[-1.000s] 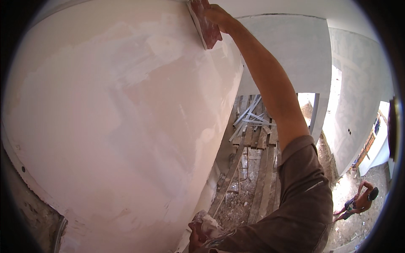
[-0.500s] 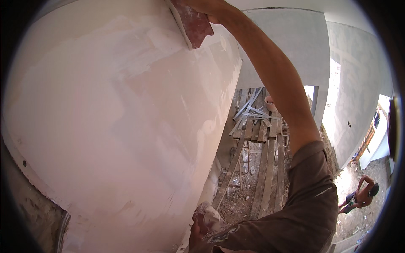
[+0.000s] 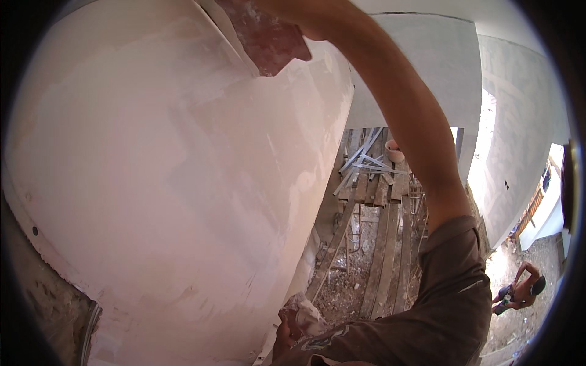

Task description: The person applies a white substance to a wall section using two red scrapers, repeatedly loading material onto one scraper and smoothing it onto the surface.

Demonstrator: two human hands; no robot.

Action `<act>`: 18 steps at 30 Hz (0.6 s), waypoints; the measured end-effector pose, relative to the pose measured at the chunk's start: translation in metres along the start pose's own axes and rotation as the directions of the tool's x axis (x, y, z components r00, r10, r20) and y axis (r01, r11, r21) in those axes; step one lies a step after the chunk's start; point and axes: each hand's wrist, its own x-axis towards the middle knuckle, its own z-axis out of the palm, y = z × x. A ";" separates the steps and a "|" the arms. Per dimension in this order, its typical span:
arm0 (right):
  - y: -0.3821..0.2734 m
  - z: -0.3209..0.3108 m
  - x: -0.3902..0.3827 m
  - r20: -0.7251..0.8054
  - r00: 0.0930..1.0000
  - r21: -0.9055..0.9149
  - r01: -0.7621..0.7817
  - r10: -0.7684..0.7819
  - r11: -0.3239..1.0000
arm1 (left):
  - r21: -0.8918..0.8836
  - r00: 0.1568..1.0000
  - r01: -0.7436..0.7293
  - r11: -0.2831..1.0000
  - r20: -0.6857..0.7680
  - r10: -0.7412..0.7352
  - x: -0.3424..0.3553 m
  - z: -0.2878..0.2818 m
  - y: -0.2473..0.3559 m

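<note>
My right arm reaches up across the view, and my right hand (image 3: 308,21), partly cut off by the top edge, is closed on a reddish-brown plastering spreader (image 3: 268,43). Its long straight edge lies along the upper part of the pale wall (image 3: 165,183), which carries uneven pinkish and whitish patches of putty. Low in the view, my left hand (image 3: 282,337) grips a reddish piece smeared with whitish putty (image 3: 307,314), probably a small board or second spreader. My sleeve hides part of it, and its full shape does not show.
Wooden scaffold planks (image 3: 381,256) run below, beyond the wall's right edge, over rubble-strewn ground. Pale metal strips (image 3: 366,158) and a small bucket (image 3: 394,151) lie on them. Grey plastered walls (image 3: 421,73) stand behind. Another person (image 3: 522,293) stands far below at right.
My right hand has drawn the spreader leftward along the top of the wall, and its blade leans more now. My left hand has stayed nearly in place.
</note>
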 end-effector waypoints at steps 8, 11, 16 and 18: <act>0.070 -0.071 -0.019 0.077 0.903 -0.222 -0.398 0.423 0.890 | 0.012 0.998 -0.048 0.999 0.037 0.048 -0.011 0.046 0.006; 0.121 -0.042 -0.035 -0.193 0.964 -0.312 -0.236 0.182 0.920 | 0.027 0.998 -0.044 0.999 -0.046 0.045 -0.015 0.038 0.010; 0.146 -0.021 -0.038 -0.273 0.962 -0.327 -0.065 -0.028 0.943 | 0.126 0.992 -0.013 0.992 -0.120 0.028 0.003 -0.058 -0.007; 0.167 -0.017 -0.036 -0.263 0.929 -0.442 0.123 -0.260 0.888 | 0.074 0.999 -0.001 0.997 -0.043 0.004 0.007 -0.052 -0.008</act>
